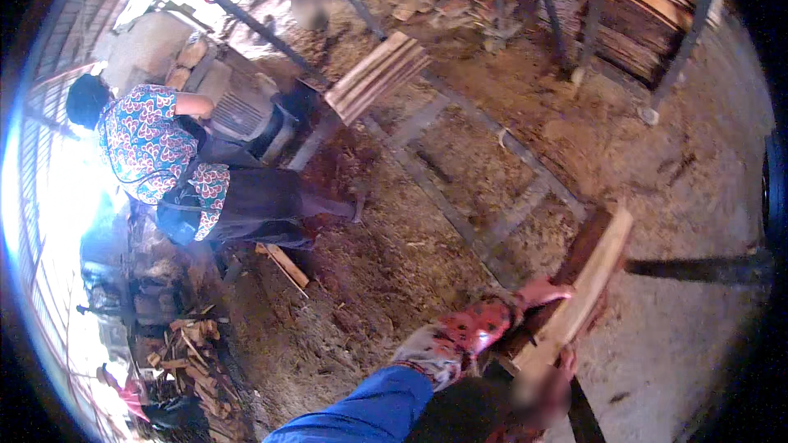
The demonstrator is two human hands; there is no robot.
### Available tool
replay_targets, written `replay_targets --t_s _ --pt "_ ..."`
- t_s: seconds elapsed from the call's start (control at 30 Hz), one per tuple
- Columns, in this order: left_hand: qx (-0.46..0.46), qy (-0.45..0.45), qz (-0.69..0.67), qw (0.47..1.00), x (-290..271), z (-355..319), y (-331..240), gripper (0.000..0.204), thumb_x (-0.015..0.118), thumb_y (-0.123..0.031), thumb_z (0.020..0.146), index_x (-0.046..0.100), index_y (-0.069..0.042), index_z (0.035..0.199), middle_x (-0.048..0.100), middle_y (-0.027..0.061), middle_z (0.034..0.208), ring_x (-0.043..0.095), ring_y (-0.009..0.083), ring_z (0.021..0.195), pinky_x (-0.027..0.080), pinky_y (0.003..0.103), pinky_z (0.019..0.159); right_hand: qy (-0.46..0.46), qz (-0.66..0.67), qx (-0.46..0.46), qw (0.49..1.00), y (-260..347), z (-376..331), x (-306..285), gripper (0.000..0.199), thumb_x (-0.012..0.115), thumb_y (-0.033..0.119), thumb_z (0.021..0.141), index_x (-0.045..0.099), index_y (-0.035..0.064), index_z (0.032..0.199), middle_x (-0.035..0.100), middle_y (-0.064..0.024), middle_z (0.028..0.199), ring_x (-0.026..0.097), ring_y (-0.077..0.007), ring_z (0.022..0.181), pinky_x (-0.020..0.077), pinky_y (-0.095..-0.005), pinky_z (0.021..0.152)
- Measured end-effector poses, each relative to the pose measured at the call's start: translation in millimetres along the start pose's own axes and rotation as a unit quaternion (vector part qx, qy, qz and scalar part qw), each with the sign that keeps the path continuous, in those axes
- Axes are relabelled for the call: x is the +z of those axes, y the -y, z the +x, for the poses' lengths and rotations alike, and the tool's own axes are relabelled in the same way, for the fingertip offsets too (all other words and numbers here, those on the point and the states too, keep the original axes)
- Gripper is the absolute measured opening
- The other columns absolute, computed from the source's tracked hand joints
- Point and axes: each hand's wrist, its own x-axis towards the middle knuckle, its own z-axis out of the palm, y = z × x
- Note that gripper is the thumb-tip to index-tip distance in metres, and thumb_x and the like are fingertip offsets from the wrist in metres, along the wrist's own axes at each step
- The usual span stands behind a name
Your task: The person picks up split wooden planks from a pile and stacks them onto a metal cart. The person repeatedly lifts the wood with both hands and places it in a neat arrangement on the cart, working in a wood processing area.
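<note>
A long pale wooden board (580,299) slants up and away in front of me at the lower right, with a dark reddish-brown strip along its left side. My left hand (543,291) grips that left side about midway, its arm in a blue sleeve with a red patterned cuff. At the near end, my right hand (566,363) is closed on the board's right edge; it shows only in part, and the area beside it is blurred. Whether the pale board and the dark strip are one piece I cannot tell.
A metal frame (447,209) lies on the sawdust-strewn ground, with stacked boards (377,78) at its far end. At left a person (160,143) bends over a machine (242,115). Scrap wood (193,361) lies lower left; a board rack (636,20) stands far right.
</note>
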Motion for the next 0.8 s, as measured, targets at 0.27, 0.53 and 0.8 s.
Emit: replay_targets --t_s 0.27,0.53,0.8 --pt "-0.012 -0.130 0.296 0.946 -5.1 81.4 74.9 0.074 0.070 -0.039 0.073 0.040 0.001 0.128 0.049 0.0276 0.120 0.051 0.0392 0.110 0.043 0.045 0.091 0.049 -0.263 -0.060 0.962 -123.9 111.3 36.9 0.067 0.062 0.017 0.084 0.031 -0.0017 0.141 0.039 -0.0243 0.138 0.041 -0.0384 0.125 0.0367 -0.0422 0.103" --pt "0.058 -0.128 0.366 0.920 -19.6 60.6 140.0 0.088 0.067 -0.020 0.072 0.022 0.003 0.144 0.034 0.0274 0.142 0.034 0.0411 0.132 0.034 0.043 0.107 0.104 -0.427 -0.106 0.892 -112.9 128.2 64.9 0.069 0.068 0.014 0.082 0.035 -0.0023 0.140 0.040 -0.0262 0.137 0.044 -0.0396 0.121 0.0412 -0.0424 0.098" --pt "-0.067 -0.232 0.348 0.906 -32.4 -102.1 98.4 0.055 0.064 -0.035 0.079 0.049 -0.005 0.123 0.062 0.0232 0.094 0.061 0.0413 0.089 0.049 0.050 0.074 0.190 -0.359 0.015 0.914 14.1 88.0 83.5 0.034 0.064 0.019 0.082 0.058 -0.0005 0.109 0.064 -0.0156 0.080 0.062 -0.0354 0.075 0.0484 -0.0432 0.069"
